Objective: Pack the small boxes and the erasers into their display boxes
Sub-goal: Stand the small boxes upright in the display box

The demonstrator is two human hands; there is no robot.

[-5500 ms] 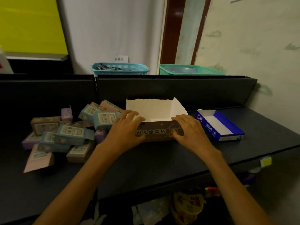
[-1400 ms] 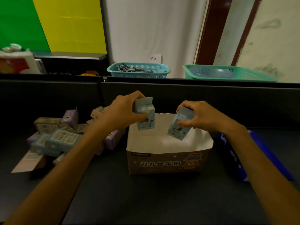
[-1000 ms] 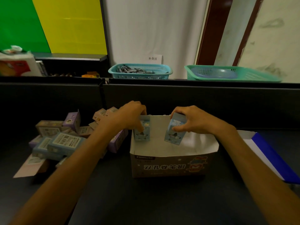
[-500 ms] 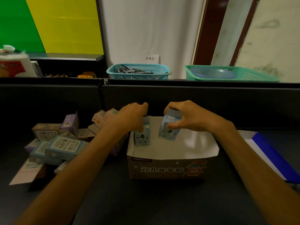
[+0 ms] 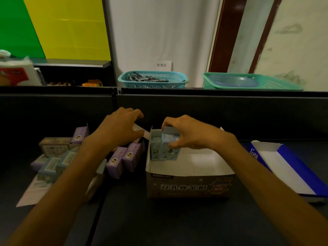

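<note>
**Two Boxes In, Many Still Out**

At the back left corner of the display box (image 5: 188,185), two small blue boxes stand side by side. The right hand (image 5: 186,132) pinches the top of the second blue box (image 5: 170,146), beside the first blue box (image 5: 155,146). The left hand (image 5: 119,128) reaches over the pile (image 5: 71,157) on the bench (image 5: 177,224), fingers curled; I cannot tell if it holds anything. About ten boxes wait there. One blue tray (image 5: 287,171) sits empty, so most packing is left.

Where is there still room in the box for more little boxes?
The display box is bare from the two blue boxes in its back-left corner, under the right hand, to its right wall. Crowded: the pile under the left hand.
</note>
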